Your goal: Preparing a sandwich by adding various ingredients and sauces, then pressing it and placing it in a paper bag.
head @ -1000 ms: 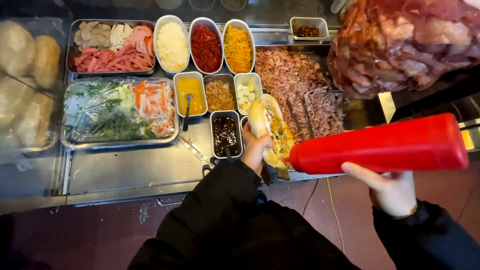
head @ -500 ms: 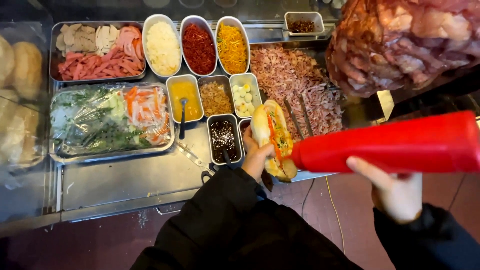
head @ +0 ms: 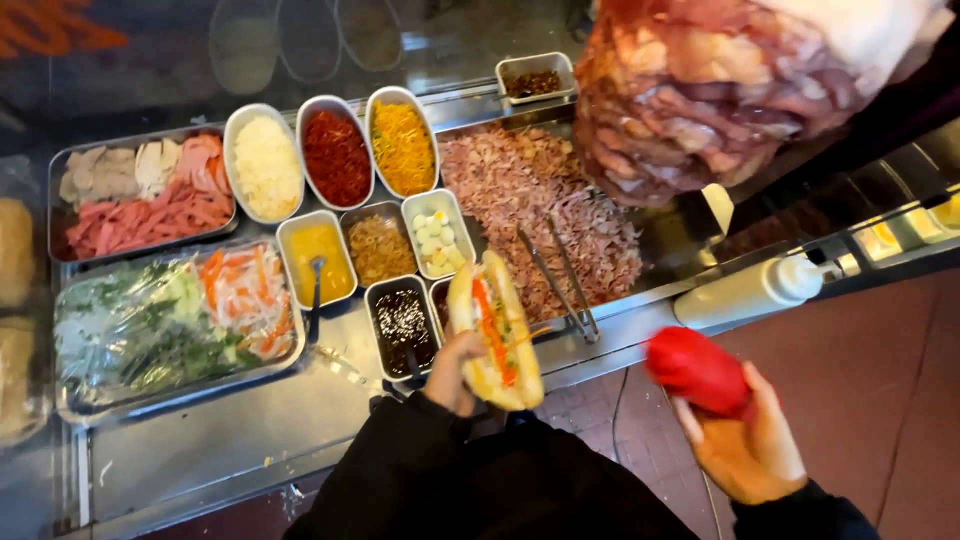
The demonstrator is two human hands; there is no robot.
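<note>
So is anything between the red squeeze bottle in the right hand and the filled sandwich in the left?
Nothing visible: the red bottle in the right hand and the sandwich in the left hand have only open space between them.

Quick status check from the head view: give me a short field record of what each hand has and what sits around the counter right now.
left hand: holds a filled sandwich roll over the counter edge
right hand: grips a red squeeze bottle, away from the roll
tongs: lying on the shredded meat
dark sauce tub: just left of the roll
vegetable tray: far left, under plastic film
white squeeze bottle: lying on the ledge at right
meat cone: upper right
</note>
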